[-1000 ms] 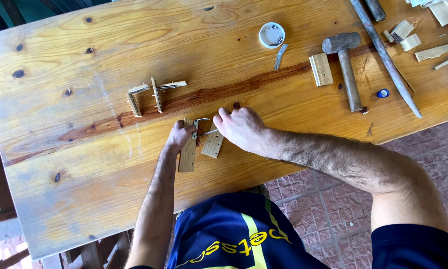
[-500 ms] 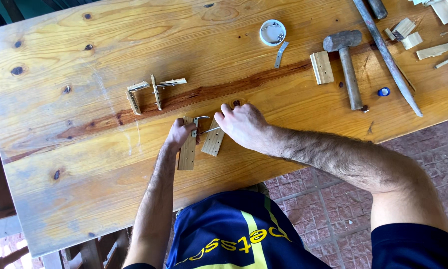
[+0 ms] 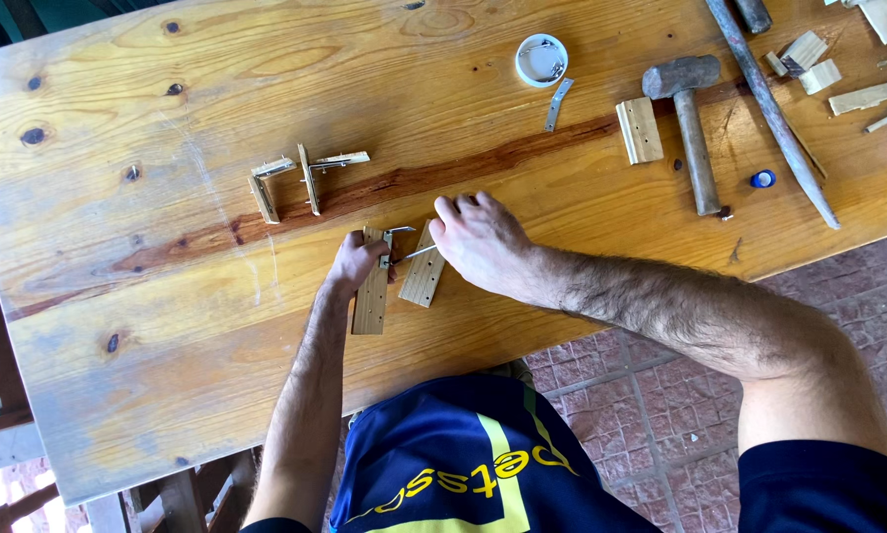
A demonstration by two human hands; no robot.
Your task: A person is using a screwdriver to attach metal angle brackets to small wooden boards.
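Shifted slightly right, right hand [image 3: 483, 242] now touches short wooden strip [image 3: 424, 274].

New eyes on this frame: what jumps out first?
Both hands meet mid-table: the left hand rests on a long perforated wood strip, the right hand on a shorter strip beside it. A hammer lies at the wooden table's far right.

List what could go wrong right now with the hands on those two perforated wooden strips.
1. The left hand presses a perforated wooden strip near the table edge; it could slide off.
2. The right hand works a thin metal piece between both strips; fingers could get pricked.
3. The second strip lies loose and may shift.
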